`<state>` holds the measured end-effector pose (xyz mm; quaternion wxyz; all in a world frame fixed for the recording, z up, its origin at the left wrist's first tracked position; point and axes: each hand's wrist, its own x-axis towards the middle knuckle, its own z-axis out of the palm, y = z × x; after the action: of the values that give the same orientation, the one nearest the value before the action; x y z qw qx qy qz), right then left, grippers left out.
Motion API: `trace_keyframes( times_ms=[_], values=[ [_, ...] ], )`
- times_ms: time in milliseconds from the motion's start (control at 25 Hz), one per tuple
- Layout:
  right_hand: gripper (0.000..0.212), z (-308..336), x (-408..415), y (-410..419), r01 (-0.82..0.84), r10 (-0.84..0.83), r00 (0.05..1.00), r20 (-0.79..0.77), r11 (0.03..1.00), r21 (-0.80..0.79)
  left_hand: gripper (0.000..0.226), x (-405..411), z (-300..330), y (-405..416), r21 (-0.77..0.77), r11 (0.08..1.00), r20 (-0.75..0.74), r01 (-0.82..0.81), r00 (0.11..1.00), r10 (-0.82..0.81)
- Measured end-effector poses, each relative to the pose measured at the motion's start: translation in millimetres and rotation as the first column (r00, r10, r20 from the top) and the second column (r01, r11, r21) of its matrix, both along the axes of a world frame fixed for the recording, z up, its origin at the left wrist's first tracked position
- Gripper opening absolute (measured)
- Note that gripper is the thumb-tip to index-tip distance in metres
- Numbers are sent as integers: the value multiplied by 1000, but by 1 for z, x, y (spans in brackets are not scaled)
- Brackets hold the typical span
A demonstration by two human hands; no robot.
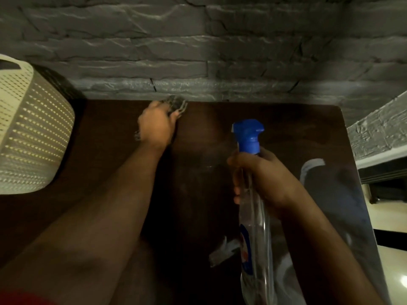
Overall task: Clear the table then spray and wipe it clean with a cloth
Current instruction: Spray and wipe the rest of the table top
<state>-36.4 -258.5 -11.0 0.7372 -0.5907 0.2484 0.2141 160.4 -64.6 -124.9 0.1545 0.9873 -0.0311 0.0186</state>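
Note:
A dark brown table (286, 133) fills the middle of the view. My left hand (156, 124) reaches to the table's far edge and presses a grey patterned cloth (177, 104) against the tabletop, most of the cloth hidden under the hand. My right hand (262, 177) grips the neck of a clear spray bottle (255, 227) with a blue trigger head (248, 135). The bottle is held upright above the table's right half, its nozzle pointing to the right.
A cream perforated basket (33, 133) stands on the table's left side. A grey stone wall (198, 51) runs right behind the table's far edge. Light floor (392, 219) shows past the table's right edge.

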Motion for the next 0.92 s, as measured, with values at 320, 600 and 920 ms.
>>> trace_keyframes(
  times_ms=[320,600,920],
  values=[
    [16,-5,-29,12,-52,53,998,-16,997,62,29,-37,-1,9,-33,955,67,296,954,-293],
    [24,-19,-42,21,-54,55,997,-61,998,19,27,-44,2,-36,-96,951,54,295,955,-291],
    [25,-3,-41,0,-2,2,1000,-22,1000,15,29,-68,-4,23,-78,963,32,258,966,-256]
  ],
)
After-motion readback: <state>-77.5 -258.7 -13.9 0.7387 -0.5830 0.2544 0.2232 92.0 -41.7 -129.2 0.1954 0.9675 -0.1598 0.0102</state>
